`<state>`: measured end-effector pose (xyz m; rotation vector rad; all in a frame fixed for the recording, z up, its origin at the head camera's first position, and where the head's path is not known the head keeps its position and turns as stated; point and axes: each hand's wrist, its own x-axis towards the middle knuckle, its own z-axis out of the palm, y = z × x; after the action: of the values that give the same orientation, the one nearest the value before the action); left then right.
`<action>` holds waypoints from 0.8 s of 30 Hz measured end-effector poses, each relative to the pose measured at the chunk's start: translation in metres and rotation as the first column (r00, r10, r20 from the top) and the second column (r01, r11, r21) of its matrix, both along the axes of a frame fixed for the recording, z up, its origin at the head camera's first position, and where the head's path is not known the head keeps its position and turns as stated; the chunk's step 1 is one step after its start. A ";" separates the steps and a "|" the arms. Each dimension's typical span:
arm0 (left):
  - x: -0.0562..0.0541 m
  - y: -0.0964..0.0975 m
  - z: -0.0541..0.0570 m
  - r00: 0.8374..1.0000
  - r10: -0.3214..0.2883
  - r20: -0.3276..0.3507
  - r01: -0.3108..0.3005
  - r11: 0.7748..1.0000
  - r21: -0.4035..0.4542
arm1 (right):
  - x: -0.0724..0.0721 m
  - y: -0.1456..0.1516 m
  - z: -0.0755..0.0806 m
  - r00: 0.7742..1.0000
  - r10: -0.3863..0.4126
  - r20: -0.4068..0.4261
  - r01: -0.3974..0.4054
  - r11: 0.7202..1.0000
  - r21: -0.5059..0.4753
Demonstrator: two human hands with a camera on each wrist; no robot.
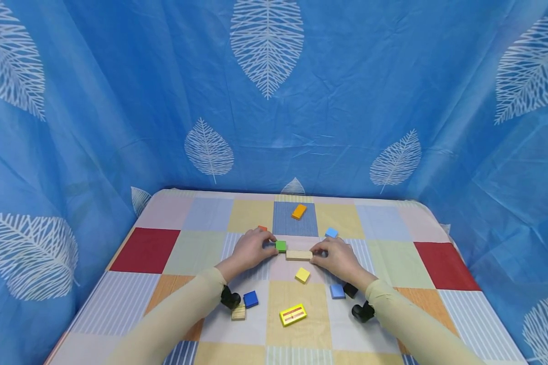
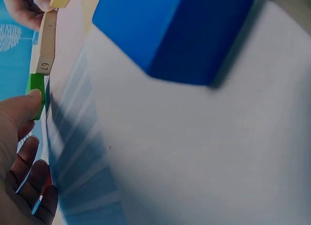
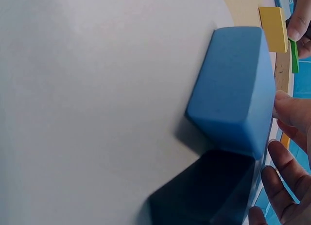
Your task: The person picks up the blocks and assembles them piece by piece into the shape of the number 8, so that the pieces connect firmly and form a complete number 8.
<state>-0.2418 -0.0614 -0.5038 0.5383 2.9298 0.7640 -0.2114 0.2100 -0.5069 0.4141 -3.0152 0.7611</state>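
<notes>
Thumb and forefinger of my left hand [image 1: 250, 249] pinch a small green block [image 1: 280, 246], its other fingers loosely curled. A long plain wooden block [image 1: 299, 255] lies just right of the green one; in the left wrist view its end carries the number 67 [image 2: 44, 66]. My right hand [image 1: 337, 259] pinches the right end of that wooden block between thumb and forefinger. Partly behind the left hand an orange-red block [image 1: 262, 228] shows. A light blue block [image 1: 331, 232] sits just beyond the right hand. Nearer lies a yellow block [image 1: 302, 275].
An orange block [image 1: 299, 211] lies at the back. Toward the front are a yellow block with red markings [image 1: 293, 315], a dark blue block [image 1: 250, 299], a plain wooden piece [image 1: 238, 312], a blue block [image 1: 337, 291] and a black block [image 1: 350, 290]. Blue curtains [image 1: 274, 142] surround the patchwork-covered table [image 1: 173, 253].
</notes>
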 end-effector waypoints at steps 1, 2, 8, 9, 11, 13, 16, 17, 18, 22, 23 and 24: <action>0.000 0.000 0.000 1.000 0.006 0.005 -0.006 1.000 0.001 | 0.000 0.000 0.000 1.000 0.000 -0.001 0.000 1.000 0.000; -0.001 0.001 0.000 1.000 0.012 0.009 -0.012 1.000 0.002 | 0.000 0.000 0.000 1.000 0.000 -0.003 0.000 1.000 0.002; -0.001 0.004 0.000 0.999 0.030 0.017 -0.030 1.000 -0.002 | -0.001 0.000 0.001 1.000 -0.008 0.008 0.008 1.000 0.004; 0.000 0.004 0.000 0.999 0.032 0.015 -0.032 0.999 -0.003 | -0.001 0.000 0.001 1.000 -0.011 0.014 0.011 1.000 0.005; 0.000 0.005 -0.001 0.999 0.037 0.013 -0.037 0.999 -0.006 | -0.001 -0.001 0.001 1.000 -0.018 0.024 0.018 1.000 0.006; -0.001 0.005 -0.002 0.999 0.043 0.010 -0.043 0.999 -0.008 | -0.001 -0.001 0.001 0.999 -0.023 0.029 0.023 1.000 0.008; -0.001 0.006 -0.003 0.999 0.049 0.011 -0.049 0.999 -0.013 | -0.001 -0.001 0.001 0.999 -0.026 0.026 0.025 1.000 0.013; -0.002 0.006 -0.004 0.999 0.048 0.010 -0.048 0.999 -0.012 | -0.001 0.000 0.000 0.999 -0.026 0.024 0.026 1.000 0.013; -0.002 0.006 -0.004 0.999 0.046 0.009 -0.046 0.999 -0.010 | -0.001 -0.001 0.000 0.999 -0.027 0.024 0.027 1.000 0.014; -0.002 0.004 -0.004 0.999 0.034 0.006 -0.034 0.999 0.000 | -0.001 -0.001 0.000 0.999 -0.033 0.029 0.033 0.999 0.017; -0.002 0.004 -0.004 0.999 0.032 0.005 -0.032 0.999 0.002 | -0.001 -0.001 0.000 0.999 -0.035 0.031 0.034 0.999 0.016; -0.002 0.004 -0.004 1.000 0.031 0.005 -0.031 1.000 0.004 | -0.001 -0.002 0.000 0.999 -0.034 0.029 0.034 0.999 0.017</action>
<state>-0.2435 -0.0578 -0.5081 0.4919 2.9394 0.7737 -0.2121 0.2084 -0.5071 0.3543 -3.0496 0.7471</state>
